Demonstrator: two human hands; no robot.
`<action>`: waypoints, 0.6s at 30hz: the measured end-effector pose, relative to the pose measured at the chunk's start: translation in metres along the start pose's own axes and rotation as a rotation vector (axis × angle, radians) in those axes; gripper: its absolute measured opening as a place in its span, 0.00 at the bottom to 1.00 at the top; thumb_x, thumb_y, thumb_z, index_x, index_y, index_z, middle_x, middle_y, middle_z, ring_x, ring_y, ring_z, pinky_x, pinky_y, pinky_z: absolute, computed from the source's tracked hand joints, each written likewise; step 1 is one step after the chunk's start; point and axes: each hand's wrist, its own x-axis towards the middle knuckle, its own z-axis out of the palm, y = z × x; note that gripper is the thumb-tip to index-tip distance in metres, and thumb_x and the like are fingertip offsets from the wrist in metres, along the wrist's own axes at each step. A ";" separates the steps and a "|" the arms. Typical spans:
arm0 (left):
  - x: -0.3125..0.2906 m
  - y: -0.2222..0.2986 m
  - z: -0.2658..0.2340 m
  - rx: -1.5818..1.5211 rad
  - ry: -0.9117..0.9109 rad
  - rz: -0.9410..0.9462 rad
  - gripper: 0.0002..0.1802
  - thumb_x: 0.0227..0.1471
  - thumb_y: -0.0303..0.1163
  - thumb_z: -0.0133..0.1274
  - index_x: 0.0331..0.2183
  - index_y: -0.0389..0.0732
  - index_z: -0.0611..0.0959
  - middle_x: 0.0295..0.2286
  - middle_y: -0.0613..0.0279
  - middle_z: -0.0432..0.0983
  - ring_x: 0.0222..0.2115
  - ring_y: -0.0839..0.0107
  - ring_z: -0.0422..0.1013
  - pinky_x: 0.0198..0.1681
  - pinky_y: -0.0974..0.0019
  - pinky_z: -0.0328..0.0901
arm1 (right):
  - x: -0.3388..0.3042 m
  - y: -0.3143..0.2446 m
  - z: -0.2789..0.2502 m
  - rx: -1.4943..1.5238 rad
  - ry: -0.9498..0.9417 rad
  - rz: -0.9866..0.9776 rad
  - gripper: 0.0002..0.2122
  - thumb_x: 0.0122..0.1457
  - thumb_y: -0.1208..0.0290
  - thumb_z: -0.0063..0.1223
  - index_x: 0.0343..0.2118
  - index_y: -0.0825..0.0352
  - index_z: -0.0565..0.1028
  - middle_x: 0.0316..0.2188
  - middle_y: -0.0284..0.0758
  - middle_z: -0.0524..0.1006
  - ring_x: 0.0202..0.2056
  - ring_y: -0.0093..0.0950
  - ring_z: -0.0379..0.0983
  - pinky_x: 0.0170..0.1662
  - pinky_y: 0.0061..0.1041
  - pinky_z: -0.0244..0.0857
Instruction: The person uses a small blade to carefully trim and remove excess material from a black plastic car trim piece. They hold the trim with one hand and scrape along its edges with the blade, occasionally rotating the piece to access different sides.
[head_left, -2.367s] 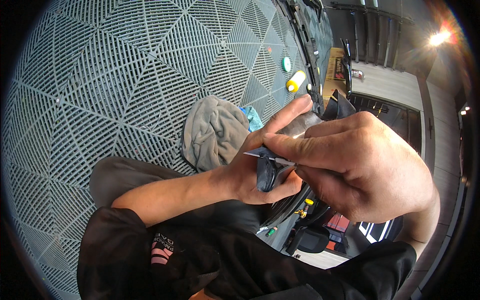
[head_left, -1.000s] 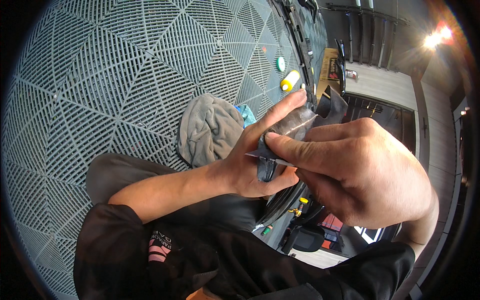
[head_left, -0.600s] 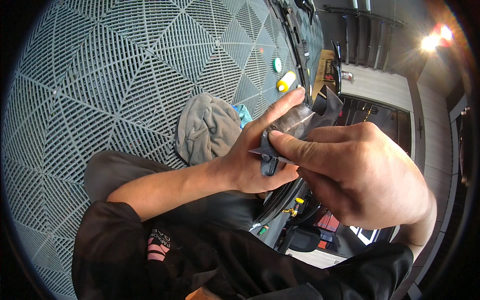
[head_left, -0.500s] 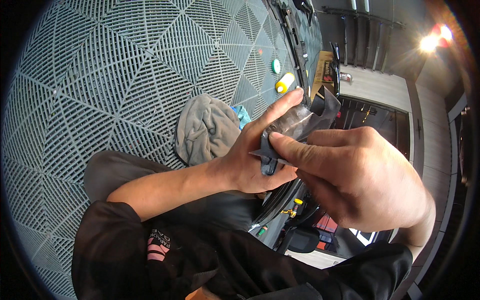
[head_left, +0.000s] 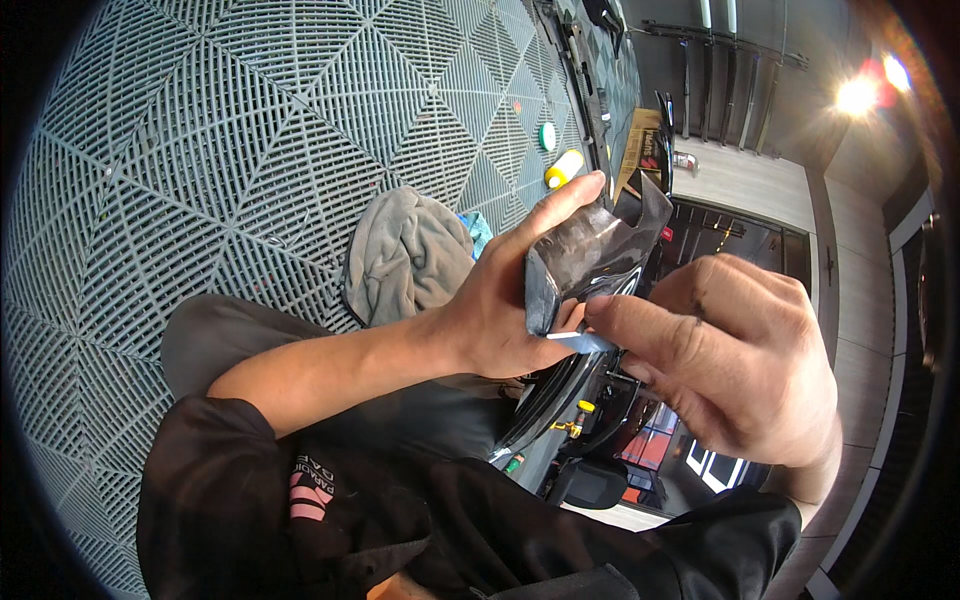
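A glossy dark trim piece [head_left: 585, 240], with bent edges and a pointed upper corner, lies across the palm of my left hand [head_left: 490, 310]. The left thumb stretches up along its far-left side; the other fingers curl under it, mostly hidden. My right hand [head_left: 745, 345] is closed at the piece's lower right edge, its thumb tip pressed on the shiny surface. The right fingers are bent and partly out of sight behind the thumb. A pale bluish strip of light shows along the lower edge of the piece.
A grey towel [head_left: 400, 250] lies beside my left wrist, with a blue cloth [head_left: 477, 232] next to it. Farther off on the grated floor [head_left: 200, 150] are a yellow bottle [head_left: 565, 168], a green-and-white round item [head_left: 547, 137] and a cardboard box [head_left: 640, 145]. Long black parts [head_left: 587, 85] lie beyond.
My right hand has shifted down and right, uncovering more of the trim piece. A dark pointed flap under the right thumb no longer shows. The left hand stays nearly in place.
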 end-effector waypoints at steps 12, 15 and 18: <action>0.000 -0.001 0.001 -0.025 0.017 0.021 0.59 0.43 0.33 0.71 0.68 0.30 0.54 0.61 0.41 0.66 0.60 0.58 0.67 0.64 0.59 0.60 | 0.003 -0.002 0.008 -0.077 -0.025 -0.006 0.19 0.49 0.63 0.69 0.44 0.65 0.85 0.19 0.29 0.69 0.19 0.23 0.68 0.21 0.28 0.62; 0.000 -0.001 0.001 -0.042 0.027 0.005 0.59 0.43 0.32 0.70 0.68 0.30 0.54 0.61 0.40 0.65 0.60 0.56 0.67 0.65 0.58 0.60 | 0.004 -0.001 0.010 -0.069 -0.012 -0.009 0.19 0.49 0.63 0.69 0.44 0.65 0.85 0.19 0.29 0.68 0.18 0.23 0.67 0.21 0.28 0.61; 0.000 0.000 0.001 -0.047 0.026 0.003 0.59 0.43 0.31 0.70 0.68 0.30 0.54 0.61 0.39 0.65 0.60 0.55 0.67 0.65 0.58 0.60 | 0.005 0.000 0.012 -0.062 -0.008 -0.005 0.19 0.49 0.64 0.70 0.44 0.65 0.85 0.19 0.29 0.68 0.18 0.23 0.67 0.21 0.28 0.61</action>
